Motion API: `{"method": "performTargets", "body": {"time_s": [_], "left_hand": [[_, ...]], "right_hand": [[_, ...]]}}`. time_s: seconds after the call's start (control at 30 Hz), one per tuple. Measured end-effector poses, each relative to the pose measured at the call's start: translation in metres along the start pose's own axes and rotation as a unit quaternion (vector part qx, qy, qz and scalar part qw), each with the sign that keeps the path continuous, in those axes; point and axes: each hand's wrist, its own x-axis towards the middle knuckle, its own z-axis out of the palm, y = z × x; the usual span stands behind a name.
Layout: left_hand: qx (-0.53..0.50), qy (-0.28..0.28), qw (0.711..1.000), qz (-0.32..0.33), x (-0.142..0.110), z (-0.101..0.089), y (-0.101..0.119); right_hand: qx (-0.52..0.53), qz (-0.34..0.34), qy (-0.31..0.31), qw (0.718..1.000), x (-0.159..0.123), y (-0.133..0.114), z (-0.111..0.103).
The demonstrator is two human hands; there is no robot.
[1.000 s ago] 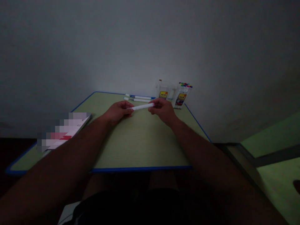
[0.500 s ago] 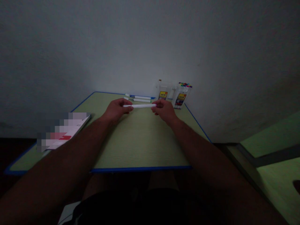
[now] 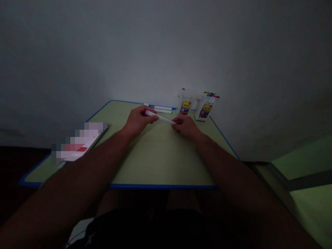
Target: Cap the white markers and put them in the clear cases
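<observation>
A white marker (image 3: 165, 119) with a pink end hangs just above the table, sloping down to the right. My left hand (image 3: 140, 119) pinches it close to the pink end, thumb toward me. The fingers of my right hand (image 3: 185, 125) close around its other end, hiding the tip. Behind my left hand, two more white markers (image 3: 163, 110) lie side by side near the table's far edge, one with a blue end and one with a green trim. Their left parts are partly covered by the hand.
At the back right stand a clear marker case (image 3: 185, 107) with a brown-tipped marker and a second case (image 3: 206, 107) full of colourful markers. A flat pale item (image 3: 90, 141), partly blurred out, lies at the left. The blue-edged table (image 3: 160, 162) meets a grey wall (image 3: 160, 52).
The marker has gone from level to sloping down rightward, and its pink end now shows at my left hand. The hands are slightly closer together. The whole view has shifted a little.
</observation>
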Motion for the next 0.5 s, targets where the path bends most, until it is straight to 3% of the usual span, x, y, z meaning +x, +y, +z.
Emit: {"method": "performTargets", "body": {"time_s": [0.27,0.5], "left_hand": [[0.023,0.01,1.0,-0.015,-0.0001,-0.0009,0.0022],[0.041,0.037,0.997,-0.06,0.0032,-0.0069,-0.0011]], "right_hand": [[0.018,-0.002,0.013,1.0,0.0011,0.0029,-0.0004],[0.157,-0.041,0.06,0.985,0.0042,0.0011,-0.0001]]}}
